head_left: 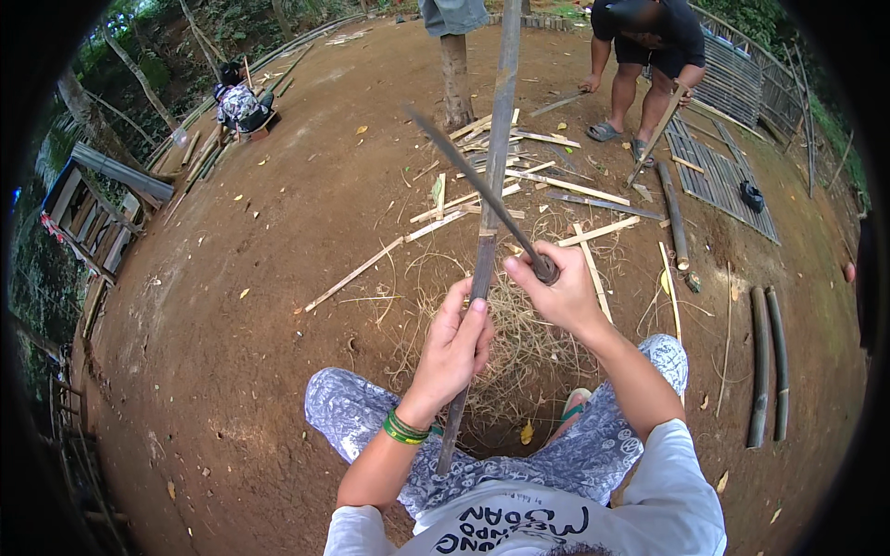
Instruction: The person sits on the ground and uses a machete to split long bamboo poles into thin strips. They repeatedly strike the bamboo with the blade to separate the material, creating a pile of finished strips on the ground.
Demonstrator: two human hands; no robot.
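Observation:
My left hand (452,354) is wrapped round a long, dark bamboo strip (503,102), which slants up from my lap past the top of the view. In my right hand (565,295) is the handle of a long-bladed machete (454,161), its blade pointing up and to the left. The blade crosses the strip above my left hand; whether they touch I cannot tell. Thin curled shavings (519,347) lie heaped on the ground between my legs.
Split bamboo pieces (538,176) lie scattered ahead, near a wooden post (456,79). A person (649,46) bends over a plank at the far right; another (243,107) crouches far left. Bamboo poles (759,366) and a slatted panel (718,176) lie on the right.

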